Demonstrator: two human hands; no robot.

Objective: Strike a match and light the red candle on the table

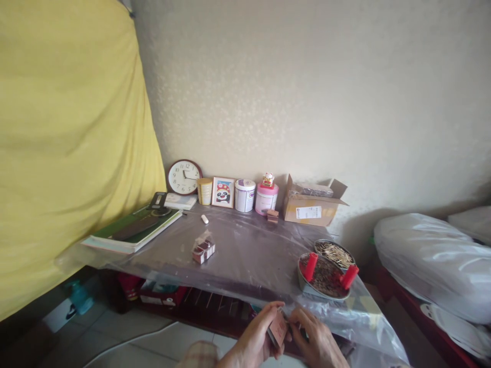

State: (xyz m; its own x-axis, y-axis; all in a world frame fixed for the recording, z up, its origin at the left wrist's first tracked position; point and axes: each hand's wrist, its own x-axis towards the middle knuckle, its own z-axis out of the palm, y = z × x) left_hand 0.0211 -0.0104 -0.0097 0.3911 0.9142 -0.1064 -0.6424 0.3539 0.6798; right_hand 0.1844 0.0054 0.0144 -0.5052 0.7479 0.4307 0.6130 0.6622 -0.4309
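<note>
My left hand (267, 327) is closed around a small flat brown box (279, 328) with red marks on its face, held tilted in front of the table's near edge. Close beside it, my right hand (312, 335) has its fingers pinched together at the box's right edge; whatever they grip is too small and hidden to make out. Just beyond the hands stands a metal bowl (324, 293) of fine dark bits, with two red tubes (311, 267) stuck in it. Behind that is a second bowl (334, 253) of short pale sticks.
Clear plastic sheeting covers the table (245, 250). A plastic-wrapped bundle of small boxes (204, 250) and a white capsule-shaped piece (204, 219) lie on it. Along the wall stand a clock (184, 177), tins (244, 196) and an open carton (312, 209). A thick green book (134, 230) lies left.
</note>
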